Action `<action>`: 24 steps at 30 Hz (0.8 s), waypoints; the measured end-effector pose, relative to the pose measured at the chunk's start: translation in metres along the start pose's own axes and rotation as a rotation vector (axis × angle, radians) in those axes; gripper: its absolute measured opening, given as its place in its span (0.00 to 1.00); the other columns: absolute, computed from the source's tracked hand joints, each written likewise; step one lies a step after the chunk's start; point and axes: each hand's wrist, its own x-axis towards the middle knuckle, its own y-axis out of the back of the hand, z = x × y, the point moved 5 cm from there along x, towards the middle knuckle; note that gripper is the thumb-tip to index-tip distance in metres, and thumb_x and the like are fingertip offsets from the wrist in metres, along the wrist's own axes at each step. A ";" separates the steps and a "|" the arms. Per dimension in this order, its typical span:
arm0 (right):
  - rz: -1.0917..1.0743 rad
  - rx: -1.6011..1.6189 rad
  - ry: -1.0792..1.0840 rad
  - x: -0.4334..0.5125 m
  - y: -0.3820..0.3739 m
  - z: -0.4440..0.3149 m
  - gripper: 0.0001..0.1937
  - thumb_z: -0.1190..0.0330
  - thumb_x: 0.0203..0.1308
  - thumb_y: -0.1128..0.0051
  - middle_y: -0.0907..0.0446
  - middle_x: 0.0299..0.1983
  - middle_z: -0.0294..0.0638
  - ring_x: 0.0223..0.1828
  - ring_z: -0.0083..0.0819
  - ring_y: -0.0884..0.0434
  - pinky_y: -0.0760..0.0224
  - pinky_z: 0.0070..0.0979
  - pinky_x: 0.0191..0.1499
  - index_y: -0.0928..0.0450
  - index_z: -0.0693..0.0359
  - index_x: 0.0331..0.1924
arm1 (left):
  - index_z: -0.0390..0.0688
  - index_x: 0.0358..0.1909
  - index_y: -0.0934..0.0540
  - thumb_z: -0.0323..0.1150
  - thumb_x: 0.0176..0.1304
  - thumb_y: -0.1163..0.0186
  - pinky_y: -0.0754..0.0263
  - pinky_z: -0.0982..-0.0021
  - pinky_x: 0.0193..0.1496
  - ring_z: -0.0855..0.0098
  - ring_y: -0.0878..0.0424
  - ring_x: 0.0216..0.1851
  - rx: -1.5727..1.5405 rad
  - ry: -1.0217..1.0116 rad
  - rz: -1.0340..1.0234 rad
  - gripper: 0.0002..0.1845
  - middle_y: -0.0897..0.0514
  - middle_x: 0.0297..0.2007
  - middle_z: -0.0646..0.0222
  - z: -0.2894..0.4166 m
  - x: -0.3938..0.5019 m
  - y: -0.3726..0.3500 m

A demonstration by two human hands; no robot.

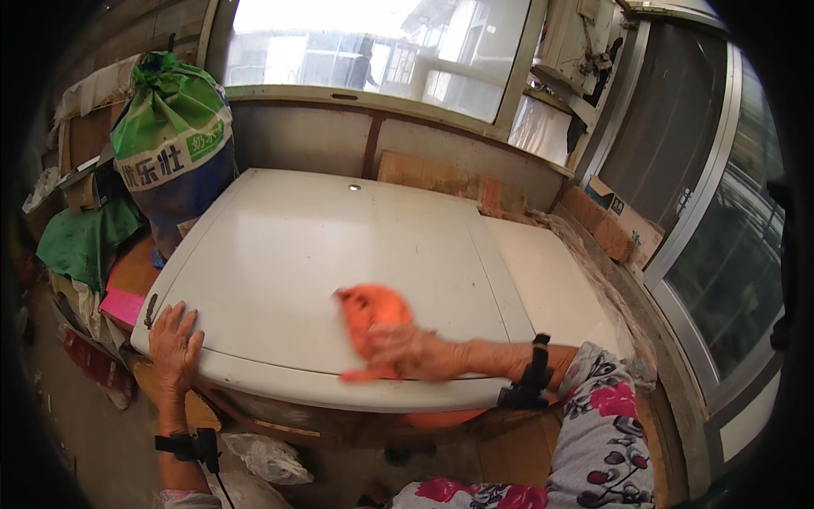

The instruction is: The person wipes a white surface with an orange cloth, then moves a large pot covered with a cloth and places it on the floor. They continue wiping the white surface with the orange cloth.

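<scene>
An orange cloth (375, 312) lies bunched beneath my right hand (410, 350), which presses it onto a white panel-topped table (369, 242) close to the front edge. The hand and cloth are blurred. My left hand (175, 347) rests on the table's front left corner with fingers spread, holding nothing. A dark mark (151, 310) shows on the surface just beyond those fingertips. Both wrists wear black strap-on devices. Toward the back of the top sits a small round metal fitting (355, 188).
A tied green, white and blue sack (175, 133) stands at the left rear. A pale board (547, 267) adjoins the right side. Cardboard boxes (617, 219) line the right wall by a sliding door (668, 127). Through the window (375, 63) a person is visible. A plastic bag (270, 458) lies below.
</scene>
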 end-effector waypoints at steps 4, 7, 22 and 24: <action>-0.082 0.428 0.048 0.011 0.009 -0.015 0.14 0.83 0.45 0.47 0.20 0.45 0.39 0.55 0.38 0.27 0.32 0.34 0.57 0.18 0.59 0.36 | 0.43 0.51 0.22 0.40 0.58 0.49 0.48 0.58 0.66 0.56 0.38 0.65 -0.014 -0.015 0.025 0.21 0.29 0.60 0.62 -0.002 0.000 -0.002; 0.179 0.526 -0.473 -0.044 0.074 0.065 0.13 0.80 0.53 0.50 0.18 0.41 0.38 0.42 0.30 0.20 0.24 0.24 0.45 0.18 0.60 0.40 | 0.43 0.50 0.21 0.41 0.55 0.46 0.45 0.57 0.65 0.55 0.36 0.63 -0.026 -0.028 0.072 0.21 0.27 0.58 0.61 -0.004 0.000 -0.003; -0.169 -0.190 -0.228 0.111 -0.013 0.193 0.02 0.77 0.49 0.51 0.27 0.37 0.46 0.44 0.43 0.29 0.36 0.37 0.49 0.26 0.62 0.28 | 0.45 0.48 0.20 0.47 0.51 0.43 0.44 0.55 0.63 0.54 0.33 0.61 -0.078 -0.016 0.124 0.25 0.25 0.56 0.59 -0.002 0.001 0.001; -0.035 0.074 0.127 0.126 -0.034 0.122 0.03 0.75 0.54 0.47 0.28 0.48 0.49 0.55 0.46 0.32 0.40 0.38 0.60 0.29 0.62 0.28 | 0.45 0.48 0.20 0.47 0.51 0.43 0.44 0.55 0.63 0.55 0.34 0.61 -0.078 -0.011 0.123 0.25 0.26 0.56 0.60 -0.003 0.000 0.000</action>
